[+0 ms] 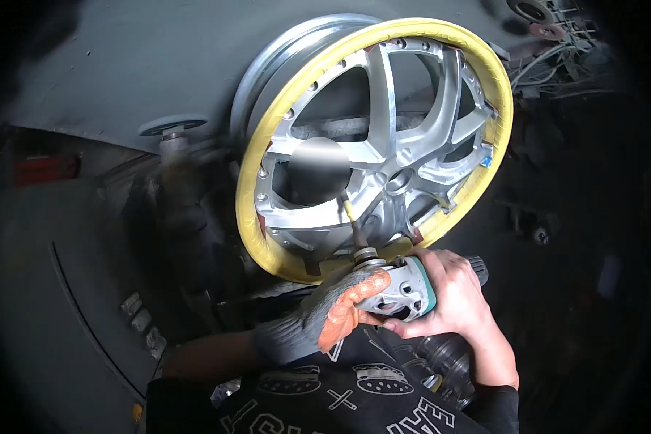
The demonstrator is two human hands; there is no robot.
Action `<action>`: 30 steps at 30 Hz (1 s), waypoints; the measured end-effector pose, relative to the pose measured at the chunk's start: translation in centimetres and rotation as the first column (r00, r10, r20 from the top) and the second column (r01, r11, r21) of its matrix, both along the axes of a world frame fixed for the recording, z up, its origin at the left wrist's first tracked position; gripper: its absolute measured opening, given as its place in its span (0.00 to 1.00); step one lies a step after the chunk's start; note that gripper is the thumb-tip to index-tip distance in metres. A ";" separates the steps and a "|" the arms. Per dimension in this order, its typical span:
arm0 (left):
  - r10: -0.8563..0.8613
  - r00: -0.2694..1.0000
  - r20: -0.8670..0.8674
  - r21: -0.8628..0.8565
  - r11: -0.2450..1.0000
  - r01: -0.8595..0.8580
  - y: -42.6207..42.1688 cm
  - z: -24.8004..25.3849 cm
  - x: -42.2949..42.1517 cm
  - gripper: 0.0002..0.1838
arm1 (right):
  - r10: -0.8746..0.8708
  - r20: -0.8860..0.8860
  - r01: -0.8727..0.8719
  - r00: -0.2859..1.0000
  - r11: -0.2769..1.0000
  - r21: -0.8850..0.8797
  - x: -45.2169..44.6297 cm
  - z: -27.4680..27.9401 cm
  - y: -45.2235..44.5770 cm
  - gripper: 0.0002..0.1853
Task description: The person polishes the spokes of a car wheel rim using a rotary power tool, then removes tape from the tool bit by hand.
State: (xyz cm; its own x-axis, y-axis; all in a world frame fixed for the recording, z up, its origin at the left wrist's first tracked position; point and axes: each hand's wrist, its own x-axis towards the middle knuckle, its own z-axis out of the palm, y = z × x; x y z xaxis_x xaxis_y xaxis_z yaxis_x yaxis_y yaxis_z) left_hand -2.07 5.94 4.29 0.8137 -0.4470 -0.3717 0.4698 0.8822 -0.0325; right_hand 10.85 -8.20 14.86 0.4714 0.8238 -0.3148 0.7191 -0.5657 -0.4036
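Note:
A silver alloy wheel rim [383, 108] stands tilted before me, with yellow tape [252, 195] round its outer lip. My right hand [459, 293], bare, is closed round the body of a grey and teal power grinder [405, 293]. My left hand [333, 311], in a grey glove with an orange palm, grips the grinder near its collar. From the collar a thin shaft with a yellow band [351, 210] points up at a lower left spoke. Whether its tip touches the spoke, I cannot tell. A round blurred patch hides part of the wheel's left side.
A flat disc on a post [172, 129] stands left of the wheel. Cables [550, 65] and round discs [546, 31] hang at the upper right. A grey wall is behind the wheel. Something red [47, 170] lies in the dim far left.

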 end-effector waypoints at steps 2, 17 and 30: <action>0.041 0.999 -0.010 0.030 0.999 -0.040 -0.6 0.5 0.8 0.25 | 0.023 -0.017 -0.023 1.000 0.999 0.027 1.2 -0.4 -0.3 0.43; 0.078 0.991 -0.112 0.047 0.996 -0.073 1.6 0.3 -3.6 0.17 | 0.070 -0.058 -0.068 0.996 0.997 0.028 -1.7 -0.3 2.2 0.45; 0.018 0.991 -0.136 0.034 0.999 -0.014 8.7 -1.0 -7.9 0.16 | -0.093 -0.073 0.092 0.993 0.996 -0.015 -7.7 -0.5 7.7 0.48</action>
State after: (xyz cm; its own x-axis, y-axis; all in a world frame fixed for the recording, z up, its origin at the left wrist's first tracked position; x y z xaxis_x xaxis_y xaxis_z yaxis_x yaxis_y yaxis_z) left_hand -9.95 14.69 3.32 0.7615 -0.4202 -0.4936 0.4489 0.8911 -0.0661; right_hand 3.14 -0.50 14.34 0.5206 0.7737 -0.3610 0.6319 -0.6335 -0.4465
